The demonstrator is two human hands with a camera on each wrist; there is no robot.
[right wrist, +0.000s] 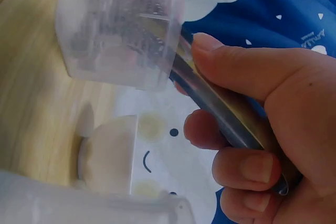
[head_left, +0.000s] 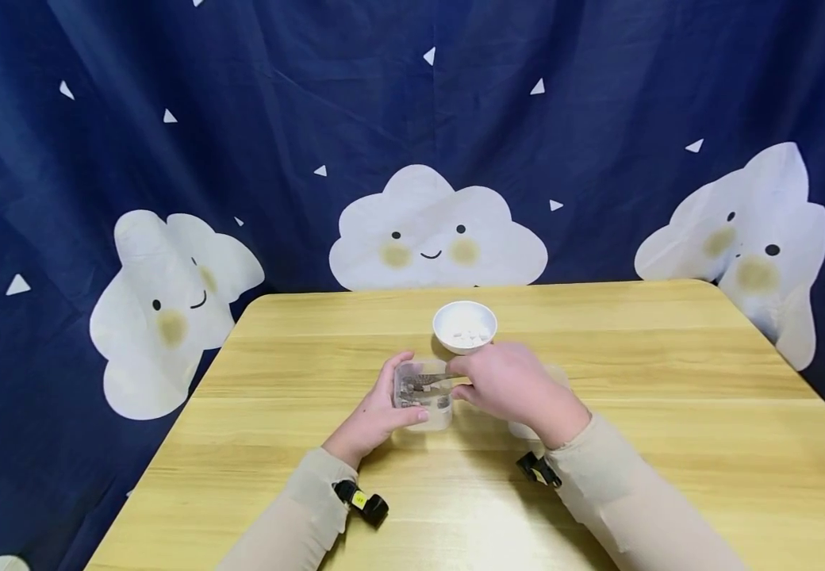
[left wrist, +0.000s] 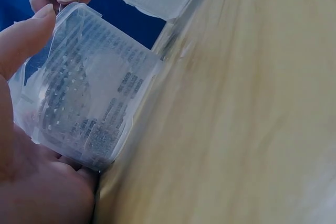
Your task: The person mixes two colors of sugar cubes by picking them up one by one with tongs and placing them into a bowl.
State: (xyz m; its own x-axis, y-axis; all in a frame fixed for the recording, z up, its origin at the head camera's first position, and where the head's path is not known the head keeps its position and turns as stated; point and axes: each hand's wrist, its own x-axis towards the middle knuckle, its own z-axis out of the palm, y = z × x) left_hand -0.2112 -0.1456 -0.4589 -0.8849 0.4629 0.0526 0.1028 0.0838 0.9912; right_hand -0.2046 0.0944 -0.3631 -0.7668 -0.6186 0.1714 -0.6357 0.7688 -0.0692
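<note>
On the table, my left hand (head_left: 377,416) holds a clear plastic container (head_left: 432,419) by its left side, thumb at the near wall and fingers round the far side. My right hand (head_left: 508,382) grips metal tongs (right wrist: 226,114), their closed end lying toward the palm. The tongs' front end reaches inside the container, where the walls blur it. Through the side in the left wrist view, the container (left wrist: 105,77) shows a dotted pattern and small pale bits. Just behind both hands stands a white bowl (head_left: 465,316) with several small pale pieces in it.
A second translucent container (head_left: 523,431) stands to the right, partly hidden under my right hand and forearm. The wooden table (head_left: 241,444) ends at the back against a dark blue curtain (head_left: 277,119) with cloud prints.
</note>
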